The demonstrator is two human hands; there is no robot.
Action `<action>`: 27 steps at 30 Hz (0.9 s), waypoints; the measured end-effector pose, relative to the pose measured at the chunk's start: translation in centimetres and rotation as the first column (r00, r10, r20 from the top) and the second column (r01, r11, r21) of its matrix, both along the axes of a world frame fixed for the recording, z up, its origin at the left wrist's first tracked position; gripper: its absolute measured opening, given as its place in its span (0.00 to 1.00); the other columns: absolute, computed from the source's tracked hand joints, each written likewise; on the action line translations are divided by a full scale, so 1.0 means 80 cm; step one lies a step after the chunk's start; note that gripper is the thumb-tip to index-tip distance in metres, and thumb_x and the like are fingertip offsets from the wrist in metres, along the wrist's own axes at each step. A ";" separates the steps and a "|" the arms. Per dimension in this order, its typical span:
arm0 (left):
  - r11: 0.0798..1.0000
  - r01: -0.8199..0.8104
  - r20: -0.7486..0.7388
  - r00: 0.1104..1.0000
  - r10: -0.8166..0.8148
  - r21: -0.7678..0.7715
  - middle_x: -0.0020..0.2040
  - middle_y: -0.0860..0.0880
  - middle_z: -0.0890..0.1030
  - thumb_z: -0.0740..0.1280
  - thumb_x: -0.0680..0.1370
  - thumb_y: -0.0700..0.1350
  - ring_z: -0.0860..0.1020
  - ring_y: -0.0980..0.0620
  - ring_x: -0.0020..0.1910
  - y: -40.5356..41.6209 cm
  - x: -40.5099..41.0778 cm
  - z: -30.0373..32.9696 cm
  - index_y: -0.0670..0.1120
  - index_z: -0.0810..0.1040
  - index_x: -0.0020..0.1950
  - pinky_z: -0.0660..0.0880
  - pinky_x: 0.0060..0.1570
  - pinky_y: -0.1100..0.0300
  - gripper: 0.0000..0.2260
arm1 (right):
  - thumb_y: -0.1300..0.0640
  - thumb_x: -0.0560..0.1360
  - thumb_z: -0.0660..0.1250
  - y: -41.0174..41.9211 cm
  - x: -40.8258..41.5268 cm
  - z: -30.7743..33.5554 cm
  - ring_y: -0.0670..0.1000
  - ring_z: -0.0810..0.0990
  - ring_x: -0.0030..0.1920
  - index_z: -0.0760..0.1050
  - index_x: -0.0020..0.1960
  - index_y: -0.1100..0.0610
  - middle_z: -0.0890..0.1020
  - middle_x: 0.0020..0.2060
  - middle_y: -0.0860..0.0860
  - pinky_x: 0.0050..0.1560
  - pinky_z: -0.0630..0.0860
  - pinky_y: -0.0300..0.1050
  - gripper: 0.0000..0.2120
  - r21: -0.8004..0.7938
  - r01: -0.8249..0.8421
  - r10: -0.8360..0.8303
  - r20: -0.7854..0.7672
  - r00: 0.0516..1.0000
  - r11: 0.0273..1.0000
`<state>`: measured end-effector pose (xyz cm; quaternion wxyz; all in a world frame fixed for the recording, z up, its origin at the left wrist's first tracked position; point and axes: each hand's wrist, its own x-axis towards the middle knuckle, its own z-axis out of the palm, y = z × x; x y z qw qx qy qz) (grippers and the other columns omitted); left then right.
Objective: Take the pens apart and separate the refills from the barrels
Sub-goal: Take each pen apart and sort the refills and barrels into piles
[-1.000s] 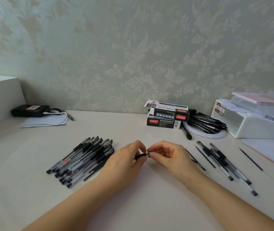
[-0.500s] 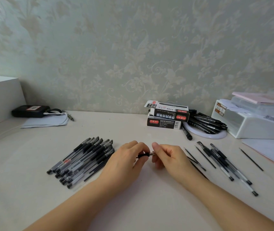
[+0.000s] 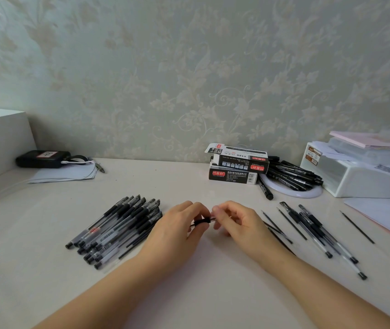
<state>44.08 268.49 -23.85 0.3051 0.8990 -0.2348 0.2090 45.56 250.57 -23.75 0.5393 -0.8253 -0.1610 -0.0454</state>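
Pens are what both hands work on, and one black pen with a clear plastic body [image 3: 204, 221] sits between them, just above the pale smooth table [image 3: 189, 293]. The left hand [image 3: 177, 230] curls its fingers round the dark grip end of that pen. The right hand [image 3: 238, 222] pinches the other end with its thumb and first fingers. The two hands almost touch each other, and most of the pen is hidden inside them.

To the left of the left hand lies a big pile of black and clear pens [image 3: 115, 230], all side by side and touching. To the right of the right hand lie a few thin black refills [image 3: 292, 224] flat on the table, with some clear pen barrels [image 3: 320, 231] just beside them. One more thin refill [image 3: 356, 226] lies apart, farther right, near a sheet of white paper [image 3: 384, 214].

Farther back stand two black cardboard pen boxes [image 3: 235, 167], one on top of the other. Beside them is a heap of black marker pens [image 3: 293, 174] on a round white plate [image 3: 312, 193]. A white plastic box [image 3: 360, 176] sits at the far right. At the far left a small black case [image 3: 42, 159] rests by some white paper [image 3: 63, 174], against the flowery wallpaper [image 3: 189, 79].
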 end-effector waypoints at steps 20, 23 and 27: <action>0.999 0.016 0.019 1.000 -0.015 -0.032 0.41 0.56 0.77 0.67 0.78 0.47 0.75 0.58 0.39 0.002 -0.001 0.006 0.52 0.82 0.50 0.74 0.42 0.59 0.04 | 0.51 0.81 0.63 -0.007 0.002 0.000 0.47 0.69 0.34 0.75 0.40 0.54 0.73 0.30 0.46 0.42 0.68 0.47 0.12 -0.014 -0.076 0.077 0.002 0.997 0.997; 0.999 0.009 0.042 0.999 -0.008 -0.032 0.41 0.57 0.77 0.69 0.77 0.47 0.75 0.60 0.38 0.003 -0.001 0.010 0.52 0.82 0.49 0.75 0.42 0.57 0.03 | 0.50 0.80 0.63 -0.006 0.001 0.000 0.48 0.69 0.34 0.75 0.40 0.53 0.73 0.30 0.46 0.41 0.68 0.48 0.13 -0.039 -0.069 0.070 0.012 0.998 0.997; 0.995 -0.062 0.018 0.998 0.063 -0.073 0.41 0.57 0.78 0.68 0.77 0.49 0.76 0.59 0.38 0.004 0.000 0.008 0.54 0.81 0.49 0.75 0.42 0.57 0.03 | 0.49 0.79 0.64 -0.002 0.000 -0.002 0.44 0.74 0.33 0.77 0.45 0.48 0.80 0.36 0.44 0.39 0.72 0.37 0.06 0.009 0.133 -0.132 0.204 0.970 0.991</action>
